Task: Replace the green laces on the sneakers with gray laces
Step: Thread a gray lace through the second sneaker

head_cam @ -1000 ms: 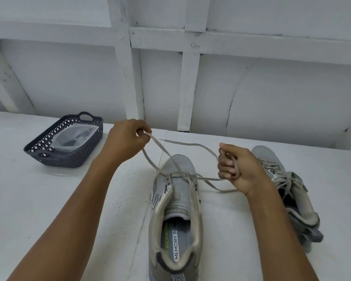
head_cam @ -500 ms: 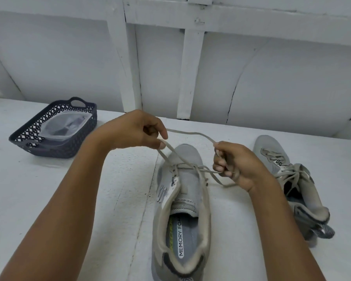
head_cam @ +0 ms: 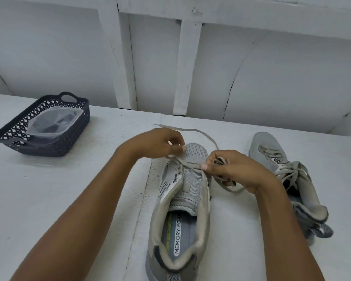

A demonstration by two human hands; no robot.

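Lacing: gray lace [head_cam: 193, 129] crosses the front of our near sneaker [head_cam: 182, 199], on the counter [head_cam: 69, 189].
Left grip [head_cam: 158, 142]: pinches one end.
Right grip [head_cam: 233, 171]: clutches the other.
Change: both have drawn inward; we judge a crossing comes next.

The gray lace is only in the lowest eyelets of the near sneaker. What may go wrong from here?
The gray lace is flat and crosses itself between the left hand and right hand, so it may twist when pulled. One free end trails far past the left hand; the lengths may finish uneven.
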